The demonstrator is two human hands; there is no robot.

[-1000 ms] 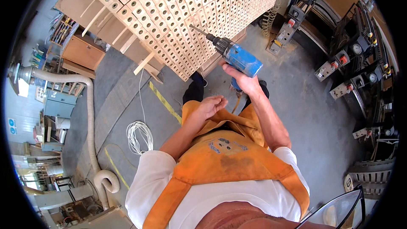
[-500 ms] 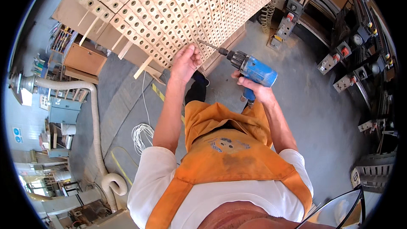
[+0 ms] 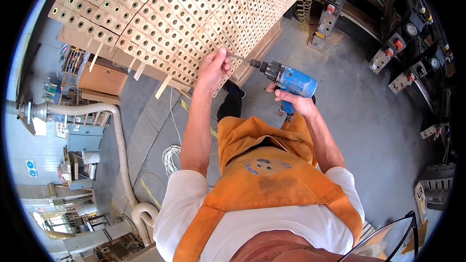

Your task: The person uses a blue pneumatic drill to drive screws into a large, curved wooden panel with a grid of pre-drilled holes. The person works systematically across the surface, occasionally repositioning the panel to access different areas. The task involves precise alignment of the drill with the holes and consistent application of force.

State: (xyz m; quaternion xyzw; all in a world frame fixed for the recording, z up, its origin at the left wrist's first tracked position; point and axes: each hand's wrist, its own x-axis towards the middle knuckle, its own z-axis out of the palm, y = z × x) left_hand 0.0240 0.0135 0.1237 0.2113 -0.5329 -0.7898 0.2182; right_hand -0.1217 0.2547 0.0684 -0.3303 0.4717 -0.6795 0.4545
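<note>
My right hand is wrapped round the grip of a blue pistol-grip power driver. Its long thin bit points left, toward my left hand. The fingers of that hand are closed in a pinch at the bit's tip; whatever they hold there is hidden. Just beyond both hands lies a big array of pale wooden blocks, set in tight rows. Dark round holes run across the blocks, and many near the left corner show a metallic ring inside.
Thin wooden strips jut from under the array's near left edge. A white cable coil lies on the grey floor, with a ribbed hose further left. Machinery with gauges and switch boxes lines the right side.
My left fingers have come up to the bit's tip, which stood slightly apart from them before. The view has shifted a little; the driver stays in my right hand.
</note>
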